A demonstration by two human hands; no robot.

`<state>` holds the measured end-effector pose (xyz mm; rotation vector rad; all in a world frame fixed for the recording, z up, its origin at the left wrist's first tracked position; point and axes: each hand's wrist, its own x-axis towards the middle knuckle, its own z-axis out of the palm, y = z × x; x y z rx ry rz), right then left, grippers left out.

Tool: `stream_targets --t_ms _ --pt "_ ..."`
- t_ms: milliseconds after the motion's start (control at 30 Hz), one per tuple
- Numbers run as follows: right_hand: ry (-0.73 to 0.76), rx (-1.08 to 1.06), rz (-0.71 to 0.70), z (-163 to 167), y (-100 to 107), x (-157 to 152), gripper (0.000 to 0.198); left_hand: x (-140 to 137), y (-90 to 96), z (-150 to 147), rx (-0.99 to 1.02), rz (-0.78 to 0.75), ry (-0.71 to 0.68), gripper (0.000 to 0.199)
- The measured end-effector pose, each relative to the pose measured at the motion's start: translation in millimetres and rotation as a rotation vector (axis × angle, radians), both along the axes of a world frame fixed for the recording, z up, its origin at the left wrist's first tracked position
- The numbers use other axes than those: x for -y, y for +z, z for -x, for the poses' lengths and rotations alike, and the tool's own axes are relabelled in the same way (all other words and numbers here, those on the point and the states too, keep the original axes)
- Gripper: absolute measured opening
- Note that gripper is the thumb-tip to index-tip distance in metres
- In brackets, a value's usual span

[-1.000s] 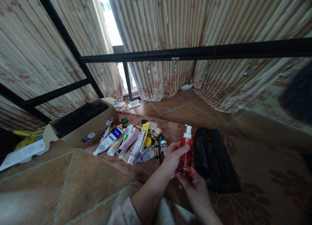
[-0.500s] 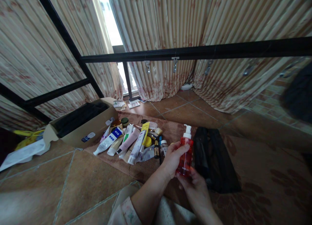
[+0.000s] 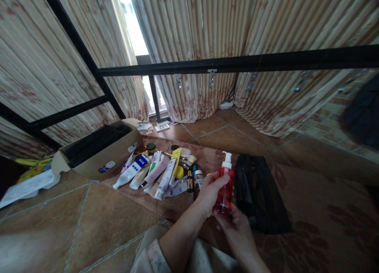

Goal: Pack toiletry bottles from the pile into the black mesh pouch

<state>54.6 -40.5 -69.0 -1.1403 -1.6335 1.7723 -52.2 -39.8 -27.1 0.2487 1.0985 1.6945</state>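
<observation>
- Bottle (image 3: 225, 194): red, with a white pump, held nearly upright above the mat (image 3: 176, 207), between the tubes and the black fabric (image 3: 263, 198).
- Left hand (image 3: 209, 193): clamped on the bottle's side, thumb across the front; its far fingers are hidden.
- Right hand (image 3: 237, 221): closed about the base from below, partly covered by the bottle.
- Change: hardly any — over the last second both hands have kept the same grip and the bottle has barely shifted. I take this as a steady hold, the bottle neither passed across nor set down.
- Just left of the hands: a clear bottle (image 3: 199, 179) with a white cap and a small dark bottle (image 3: 190, 182).
- Further left: a loose heap with a pink tube (image 3: 159, 169), a blue-and-white tube (image 3: 132, 172) and a green-lidded jar (image 3: 151, 147).
- Beyond the heap: an open box (image 3: 111, 162) with black cloth (image 3: 97, 144) in it.
- Around: tiled floor (image 3: 68, 217), a black rail (image 3: 231, 63) and striped curtains (image 3: 207, 28).
</observation>
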Motion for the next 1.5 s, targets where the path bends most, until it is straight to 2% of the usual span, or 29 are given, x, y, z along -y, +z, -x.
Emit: stream_targets --t_ms 600,900,1500 --pt "-0.01 -0.023 0.002 1 5 3 0.041 -2 0.3 0 0.007 0.049 0.001 0.052" --pt "0.015 0.003 -0.018 0 -2 2 0.038 -2 1.0 1 0.012 0.103 0.004 0.053" --pt "-0.027 -0.084 0.038 4 8 6 0.048 -2 1.9 5 -0.022 0.081 0.024 0.044"
